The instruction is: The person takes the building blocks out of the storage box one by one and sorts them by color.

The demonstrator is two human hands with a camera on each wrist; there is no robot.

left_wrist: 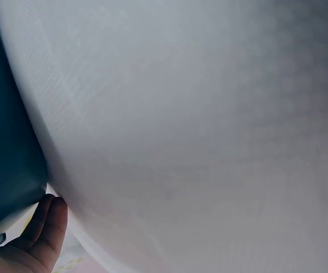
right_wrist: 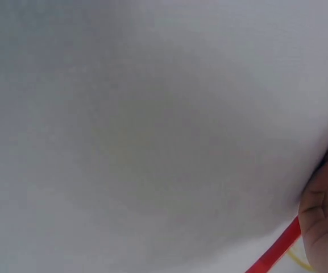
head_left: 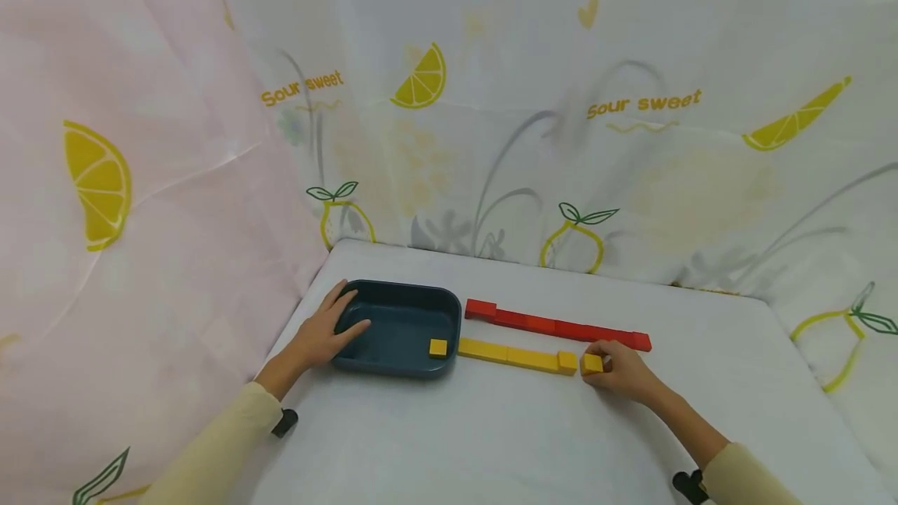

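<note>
At the tray's left side, my left hand (head_left: 321, 335) holds the rim of the dark blue tray (head_left: 393, 370), thumb over the inside and fingers along the outer edge. A small yellow block (head_left: 438, 347) lies in the tray's near right corner. To the right, my right hand (head_left: 626, 371) pinches another yellow block (head_left: 592, 364) at table level. It is just right of a row of yellow blocks (head_left: 529, 358), apart from its end. In the right wrist view the fingers (right_wrist: 321, 190) partly hide the held block.
Behind the yellow row runs a longer row of red blocks (head_left: 540, 323), with a taller one at its left end. A white cloth (head_left: 491, 435) covers the table. Lemon-printed curtains (head_left: 491, 146) hang behind and at the left.
</note>
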